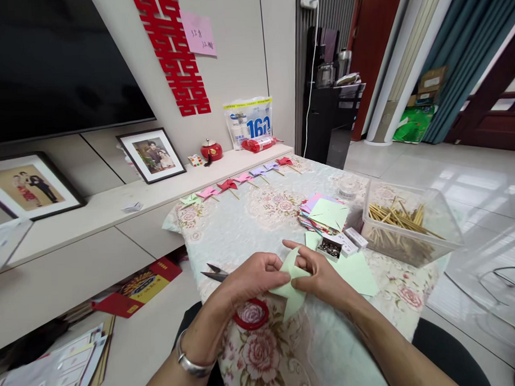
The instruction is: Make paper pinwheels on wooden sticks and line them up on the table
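A light green paper pinwheel (293, 301), its corners folded toward the middle, is held up over the table between my two hands. My left hand (260, 276) pinches it from the left near its centre. From the right, my right hand (317, 274) grips the same paper with thumb and fingers, the index finger raised. Red-handled scissors (250, 317) lie partly under my left wrist, blades showing to the left. Close by my right hand are a small box of metal pins (329, 248), a green paper sheet (358, 273) and a stack of coloured paper squares (326, 213).
A clear plastic bin (411, 241) of thin wooden sticks (396, 216) stands at the table's right edge. Several finished pinwheels (227, 185) on sticks line the far edge. Behind them, a low cabinet (148, 203) carries framed photos, a red jar (211, 150) and a plastic packet (250, 123).
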`<action>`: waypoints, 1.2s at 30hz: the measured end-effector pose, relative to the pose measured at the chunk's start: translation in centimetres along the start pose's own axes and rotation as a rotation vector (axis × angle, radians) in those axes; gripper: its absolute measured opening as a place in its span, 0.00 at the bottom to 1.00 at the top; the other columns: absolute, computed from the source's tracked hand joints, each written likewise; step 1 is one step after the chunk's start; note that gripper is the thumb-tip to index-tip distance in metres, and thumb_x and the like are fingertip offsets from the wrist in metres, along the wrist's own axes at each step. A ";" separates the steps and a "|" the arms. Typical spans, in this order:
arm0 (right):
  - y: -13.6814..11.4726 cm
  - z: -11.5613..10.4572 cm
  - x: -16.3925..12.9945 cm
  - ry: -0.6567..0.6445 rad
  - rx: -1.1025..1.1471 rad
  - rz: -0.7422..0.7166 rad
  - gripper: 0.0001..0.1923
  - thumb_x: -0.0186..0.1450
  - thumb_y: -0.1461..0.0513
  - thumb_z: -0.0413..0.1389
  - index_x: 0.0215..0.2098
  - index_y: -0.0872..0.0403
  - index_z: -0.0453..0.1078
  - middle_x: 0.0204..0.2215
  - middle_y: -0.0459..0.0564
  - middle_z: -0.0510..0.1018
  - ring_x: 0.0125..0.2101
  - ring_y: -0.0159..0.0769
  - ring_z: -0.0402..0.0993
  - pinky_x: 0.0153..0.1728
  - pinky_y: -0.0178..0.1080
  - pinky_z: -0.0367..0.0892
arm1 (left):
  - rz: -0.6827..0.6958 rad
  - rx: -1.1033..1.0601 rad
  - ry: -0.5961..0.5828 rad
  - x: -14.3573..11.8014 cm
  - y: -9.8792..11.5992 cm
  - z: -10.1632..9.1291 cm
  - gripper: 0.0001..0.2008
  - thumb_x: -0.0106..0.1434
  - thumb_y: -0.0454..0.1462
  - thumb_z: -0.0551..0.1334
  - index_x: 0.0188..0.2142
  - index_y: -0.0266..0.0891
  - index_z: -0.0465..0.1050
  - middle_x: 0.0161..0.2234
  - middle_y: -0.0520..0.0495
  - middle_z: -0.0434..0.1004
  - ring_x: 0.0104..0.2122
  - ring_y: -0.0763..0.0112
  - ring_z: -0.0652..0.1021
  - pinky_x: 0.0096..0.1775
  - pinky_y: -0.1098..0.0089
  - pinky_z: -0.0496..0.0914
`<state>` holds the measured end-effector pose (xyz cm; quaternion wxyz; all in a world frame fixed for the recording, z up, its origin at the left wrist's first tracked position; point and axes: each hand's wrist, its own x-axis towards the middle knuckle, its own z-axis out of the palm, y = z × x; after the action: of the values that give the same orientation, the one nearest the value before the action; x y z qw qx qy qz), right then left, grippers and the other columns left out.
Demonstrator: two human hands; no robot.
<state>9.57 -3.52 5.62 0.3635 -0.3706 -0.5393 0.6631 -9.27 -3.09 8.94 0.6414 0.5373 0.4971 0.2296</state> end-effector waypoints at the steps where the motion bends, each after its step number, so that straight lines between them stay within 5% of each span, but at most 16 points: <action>1: -0.1 0.0 0.0 0.008 0.054 0.005 0.46 0.51 0.70 0.57 0.67 0.52 0.53 0.25 0.38 0.71 0.25 0.31 0.67 0.26 0.32 0.59 | 0.003 -0.079 0.006 -0.3 0.1 -0.1 0.12 0.51 0.43 0.69 0.28 0.37 0.73 0.21 0.53 0.71 0.20 0.75 0.68 0.24 0.75 0.60; 4: -0.6 0.1 0.0 0.054 0.189 -0.001 0.48 0.50 0.69 0.59 0.68 0.54 0.51 0.26 0.40 0.75 0.26 0.33 0.70 0.28 0.34 0.63 | 0.054 -0.308 0.037 -1.3 -0.2 0.0 0.20 0.53 0.49 0.70 0.35 0.35 0.76 0.28 0.46 0.77 0.26 0.71 0.75 0.28 0.73 0.66; 9: -0.7 0.4 0.1 0.119 0.298 -0.063 0.50 0.49 0.69 0.59 0.69 0.54 0.48 0.36 0.46 0.81 0.30 0.36 0.75 0.31 0.35 0.67 | 0.173 -0.585 0.085 -1.9 -1.3 3.0 0.23 0.49 0.44 0.75 0.40 0.34 0.77 0.29 0.45 0.80 0.27 0.70 0.77 0.31 0.72 0.69; 12: -0.5 0.4 0.2 0.137 0.266 -0.119 0.48 0.51 0.69 0.59 0.69 0.53 0.49 0.38 0.48 0.81 0.31 0.36 0.75 0.32 0.35 0.66 | 0.189 -0.663 0.242 -1.5 -1.5 5.1 0.26 0.47 0.41 0.75 0.45 0.33 0.77 0.34 0.42 0.83 0.31 0.63 0.80 0.37 0.67 0.72; 16: -0.2 0.5 0.1 0.175 0.158 -0.159 0.45 0.53 0.66 0.60 0.68 0.53 0.52 0.35 0.46 0.80 0.31 0.36 0.74 0.33 0.36 0.67 | 0.159 -0.577 0.459 -0.9 -1.1 6.3 0.22 0.46 0.41 0.74 0.41 0.33 0.79 0.29 0.46 0.83 0.29 0.61 0.81 0.34 0.67 0.72; 21: 0.3 0.5 0.2 0.192 0.029 -0.169 0.39 0.55 0.62 0.62 0.63 0.55 0.59 0.28 0.43 0.74 0.30 0.35 0.72 0.35 0.38 0.68 | 0.097 -0.396 0.593 -0.9 -0.6 6.0 0.11 0.47 0.38 0.70 0.30 0.35 0.79 0.21 0.50 0.79 0.23 0.66 0.77 0.26 0.71 0.68; 25: 0.7 -0.1 0.5 0.177 -0.002 -0.197 0.33 0.56 0.60 0.63 0.59 0.55 0.66 0.30 0.45 0.74 0.32 0.35 0.72 0.35 0.38 0.68 | 0.131 -0.393 0.596 -0.8 -0.8 5.3 0.12 0.47 0.37 0.69 0.32 0.34 0.79 0.23 0.50 0.80 0.25 0.67 0.77 0.30 0.71 0.70; 31: 0.1 -0.9 0.1 0.275 -0.155 -0.440 0.18 0.63 0.56 0.61 0.51 0.51 0.74 0.42 0.53 0.76 0.43 0.40 0.73 0.44 0.42 0.69 | 0.152 -0.515 0.483 -0.7 -1.6 3.2 0.14 0.47 0.38 0.68 0.34 0.32 0.78 0.24 0.49 0.80 0.25 0.67 0.77 0.33 0.69 0.70; 36: -0.8 -0.5 -0.7 0.169 -0.462 -0.658 0.09 0.67 0.59 0.59 0.44 0.49 0.77 0.40 0.52 0.76 0.43 0.42 0.72 0.44 0.44 0.68 | 0.116 -0.492 0.475 -1.0 -1.6 2.4 0.13 0.46 0.36 0.67 0.33 0.33 0.77 0.21 0.51 0.78 0.22 0.69 0.74 0.28 0.71 0.68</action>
<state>10.36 -3.77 6.43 0.5063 -0.3034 -0.7320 0.3403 -7.97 -5.52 7.70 0.6038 0.3255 0.5310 0.4975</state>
